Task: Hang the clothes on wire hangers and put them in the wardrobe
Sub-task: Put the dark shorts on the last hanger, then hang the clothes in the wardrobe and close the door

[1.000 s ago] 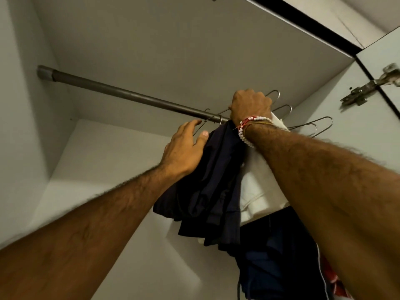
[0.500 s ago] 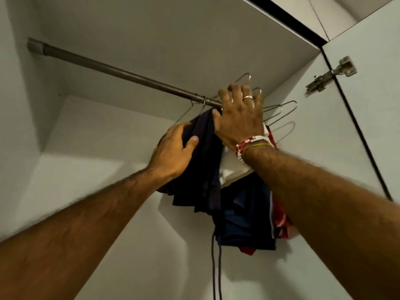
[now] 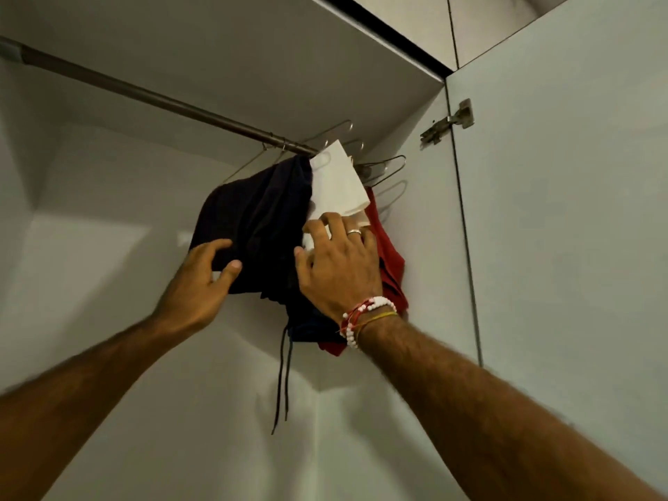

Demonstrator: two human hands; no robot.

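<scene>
A dark navy garment (image 3: 256, 215) hangs from the grey wardrobe rod (image 3: 151, 97) on a wire hanger. Right of it hang a white garment (image 3: 338, 182) and a red garment (image 3: 388, 258). Bare wire hangers (image 3: 383, 168) stick out near the right wall. My left hand (image 3: 202, 280) grips the lower left edge of the navy garment between thumb and fingers. My right hand (image 3: 339, 263), with a ring and beaded bracelets, lies spread against the clothes where the navy and white garments meet. Dark drawstrings (image 3: 283, 377) dangle below.
The wardrobe's white back wall (image 3: 90, 283) and top panel (image 3: 217, 48) enclose the space. The open door (image 3: 560, 211) stands at the right with a metal hinge (image 3: 448, 121). The rod's left stretch carries nothing.
My right hand has come down from the hanger hooks at the rod onto the hanging clothes. My left hand has slid lower along the navy garment. The view has tilted down.
</scene>
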